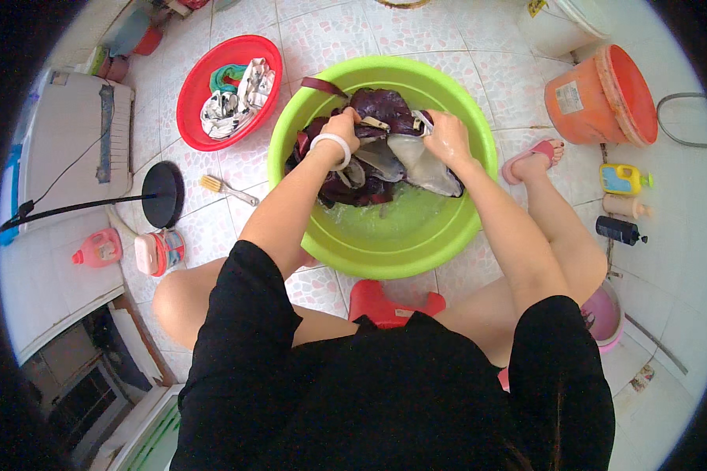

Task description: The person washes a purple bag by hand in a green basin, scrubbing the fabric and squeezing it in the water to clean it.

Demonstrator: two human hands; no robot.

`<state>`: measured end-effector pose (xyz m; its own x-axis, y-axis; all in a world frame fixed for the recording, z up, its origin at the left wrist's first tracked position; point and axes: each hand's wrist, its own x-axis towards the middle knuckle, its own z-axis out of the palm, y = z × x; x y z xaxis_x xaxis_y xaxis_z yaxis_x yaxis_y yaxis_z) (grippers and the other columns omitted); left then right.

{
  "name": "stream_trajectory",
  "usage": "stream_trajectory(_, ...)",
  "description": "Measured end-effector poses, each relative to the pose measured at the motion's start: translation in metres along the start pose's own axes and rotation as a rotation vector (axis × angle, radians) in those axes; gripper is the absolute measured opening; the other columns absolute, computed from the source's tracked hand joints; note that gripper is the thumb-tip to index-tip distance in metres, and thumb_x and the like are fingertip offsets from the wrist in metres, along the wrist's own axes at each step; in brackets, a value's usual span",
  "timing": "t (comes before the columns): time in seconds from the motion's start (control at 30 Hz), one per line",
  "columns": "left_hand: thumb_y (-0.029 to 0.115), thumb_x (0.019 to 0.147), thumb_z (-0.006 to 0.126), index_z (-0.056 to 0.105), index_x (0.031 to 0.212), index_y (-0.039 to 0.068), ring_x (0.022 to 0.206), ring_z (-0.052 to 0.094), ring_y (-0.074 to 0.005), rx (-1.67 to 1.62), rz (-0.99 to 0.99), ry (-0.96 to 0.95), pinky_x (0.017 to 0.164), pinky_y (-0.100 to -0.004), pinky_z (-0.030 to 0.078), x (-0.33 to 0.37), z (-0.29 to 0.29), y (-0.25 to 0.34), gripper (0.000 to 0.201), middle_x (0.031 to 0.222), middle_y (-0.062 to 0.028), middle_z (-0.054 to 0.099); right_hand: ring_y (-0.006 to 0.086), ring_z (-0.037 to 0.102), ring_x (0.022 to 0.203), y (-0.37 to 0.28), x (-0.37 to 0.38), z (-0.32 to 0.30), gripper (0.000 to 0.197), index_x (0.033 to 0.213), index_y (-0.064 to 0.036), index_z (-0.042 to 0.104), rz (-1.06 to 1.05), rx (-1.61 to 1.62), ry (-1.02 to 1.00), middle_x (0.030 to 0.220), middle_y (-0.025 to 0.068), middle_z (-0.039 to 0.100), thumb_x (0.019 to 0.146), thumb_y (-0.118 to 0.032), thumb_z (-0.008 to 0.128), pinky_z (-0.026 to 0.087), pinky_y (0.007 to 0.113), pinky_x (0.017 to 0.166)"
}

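Note:
A large lime-green basin (401, 263) stands on the floor in front of me with water in it. In it lies a wet, dark maroon bag (381, 102), its pale grey lining (420, 161) turned outward. One of its straps hangs over the basin's upper left rim. My left hand (342, 131), a white band round its wrist, is closed on the bag's edge at the left. Opposite it, my right hand (446, 136) grips the edge on the right, where a pale strip shows by the fingers. The lower part of the bag sits in the water.
Left of the basin are a red basin (188, 118) with wet cloths, a wooden-handled brush (228, 190) and a black round stand base (163, 195). An orange bucket (577, 102) and several bottles (622, 179) line the right wall. A red stool (385, 304) is below me.

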<state>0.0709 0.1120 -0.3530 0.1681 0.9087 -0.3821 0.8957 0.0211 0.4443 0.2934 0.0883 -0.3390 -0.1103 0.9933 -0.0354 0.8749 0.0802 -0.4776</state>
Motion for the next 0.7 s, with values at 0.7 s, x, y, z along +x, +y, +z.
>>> stream_trajectory(0.7, -0.011, 0.058, 0.051, 0.058, 0.082, 0.010, 0.076, 0.054, -0.0290, -0.324, 0.233, 0.561, 0.069, -0.0378, 0.044, -0.123, -0.011, 0.028, 0.033, 0.072, -0.0112, 0.056, 0.0264, 0.049, 0.101, -0.034, -0.080, -0.037, 0.043, 0.097, -0.0068, 0.057, -0.424, -0.086, 0.279, 0.098, 0.0069, 0.056, 0.055, -0.001, 0.065, 0.040, 0.040, 0.088)
